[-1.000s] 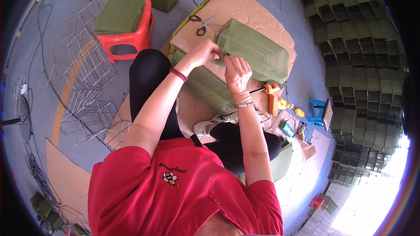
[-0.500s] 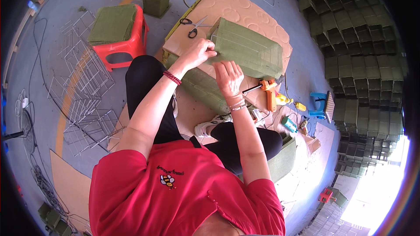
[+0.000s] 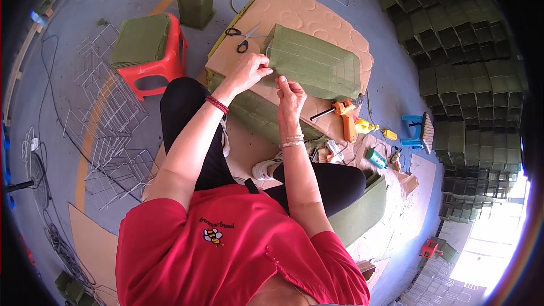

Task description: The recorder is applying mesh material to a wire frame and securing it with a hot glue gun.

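A green fabric-covered wire-frame box lies on its side on a cardboard-topped work surface. At its near left corner my left hand is closed in a pinch, with the fingertips against or just beside the box's edge. My right hand is just to the right and nearer, thumb and fingers pressed together. Whatever sits between the fingertips of either hand is too small to make out. Black-handled scissors rest on the cardboard beyond my left hand. An orange glue gun lies right of my right hand.
Left, a red stool bears stacked green panels, beside several bare wire frames. A finished green box stands behind. On the right are a blue stool, a teal bottle and tall stacks of green boxes.
My right hand has turned from knuckles up to thumb up and shifted slightly left and down. My left hand keeps its pinch by the box corner. The whole view has shifted slightly.
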Action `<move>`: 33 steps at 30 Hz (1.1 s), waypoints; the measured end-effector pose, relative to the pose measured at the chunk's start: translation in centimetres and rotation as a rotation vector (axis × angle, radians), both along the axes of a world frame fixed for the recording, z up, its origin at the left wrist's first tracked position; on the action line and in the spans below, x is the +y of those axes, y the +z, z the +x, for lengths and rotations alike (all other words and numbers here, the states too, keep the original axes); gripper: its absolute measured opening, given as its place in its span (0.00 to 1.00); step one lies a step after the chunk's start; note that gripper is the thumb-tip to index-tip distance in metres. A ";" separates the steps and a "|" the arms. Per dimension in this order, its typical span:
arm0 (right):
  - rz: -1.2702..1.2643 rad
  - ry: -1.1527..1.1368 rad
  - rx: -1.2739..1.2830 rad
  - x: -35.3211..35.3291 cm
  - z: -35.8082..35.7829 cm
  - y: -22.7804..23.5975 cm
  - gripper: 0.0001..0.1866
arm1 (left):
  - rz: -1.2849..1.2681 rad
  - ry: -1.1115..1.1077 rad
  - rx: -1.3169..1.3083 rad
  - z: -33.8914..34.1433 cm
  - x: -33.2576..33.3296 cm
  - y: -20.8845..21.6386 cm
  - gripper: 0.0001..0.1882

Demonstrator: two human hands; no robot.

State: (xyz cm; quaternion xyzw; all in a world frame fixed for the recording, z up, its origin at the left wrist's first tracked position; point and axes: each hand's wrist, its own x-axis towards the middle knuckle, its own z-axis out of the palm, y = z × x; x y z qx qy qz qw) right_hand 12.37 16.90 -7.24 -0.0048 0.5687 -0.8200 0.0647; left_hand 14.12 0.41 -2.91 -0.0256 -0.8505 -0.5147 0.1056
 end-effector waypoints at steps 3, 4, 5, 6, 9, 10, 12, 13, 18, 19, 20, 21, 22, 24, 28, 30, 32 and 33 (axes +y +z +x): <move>0.026 -0.042 0.005 -0.2 -0.1 -0.6 0.06 | -0.015 0.013 -0.027 0.1 0.1 0.0 0.14; 0.054 -0.085 -0.011 -0.3 -0.1 -0.8 0.06 | -0.016 0.012 -0.029 0.2 0.1 0.0 0.14; 0.036 -0.064 0.009 -0.4 -0.2 -1.0 0.06 | -0.027 0.029 -0.024 0.2 0.2 0.0 0.14; 0.029 -0.084 0.025 -0.6 -0.3 -1.3 0.06 | -0.028 0.040 -0.012 0.3 0.3 0.0 0.14; 0.016 -0.115 0.039 -1.0 -0.5 -1.8 0.07 | -0.053 0.062 0.030 0.4 0.4 0.0 0.13; 0.013 -0.125 0.036 -1.0 -0.5 -1.9 0.07 | -0.062 0.064 0.028 0.4 0.4 -0.1 0.13; 0.011 -0.113 0.037 -1.0 -0.6 -2.0 0.07 | -0.040 0.061 0.038 0.4 0.4 -0.1 0.13; 0.028 -0.125 0.015 -1.0 -0.7 -2.1 0.07 | -0.052 0.061 0.038 0.4 0.4 -0.1 0.13; 0.017 -0.104 0.036 -0.9 -0.8 -2.2 0.07 | 0.024 0.028 0.011 0.4 0.2 -0.3 0.12; 0.026 -0.107 0.026 -1.0 -0.9 -2.2 0.07 | 0.022 0.033 0.031 0.4 0.3 -0.3 0.12; 0.015 -0.097 0.033 -1.0 -0.8 -2.2 0.07 | -0.002 0.034 0.008 0.4 0.3 -0.4 0.12; 0.007 -0.100 0.035 -1.0 -0.8 -2.2 0.07 | -0.018 0.032 0.004 0.3 0.3 -0.5 0.11; 0.013 -0.115 0.024 -1.0 -0.8 -2.2 0.07 | -0.027 0.033 -0.010 0.3 0.3 -0.6 0.11; -0.003 -0.099 0.039 -1.0 -0.7 -2.1 0.08 | -0.009 0.053 0.018 0.3 0.4 -0.8 0.12; 0.013 -0.104 0.032 -1.0 -0.7 -2.1 0.08 | 0.122 0.043 0.051 0.2 0.6 -1.0 0.13; 0.001 -0.095 0.042 -1.0 -0.7 -2.2 0.08 | 0.108 0.039 0.027 0.1 0.6 -1.0 0.15; 0.008 -0.102 0.030 -1.1 -0.7 -2.2 0.08 | 0.059 0.052 0.027 0.1 0.6 -0.8 0.14; -0.006 -0.098 0.043 -1.1 -0.7 -2.2 0.08 | 0.022 0.059 0.023 0.2 0.5 -0.7 0.14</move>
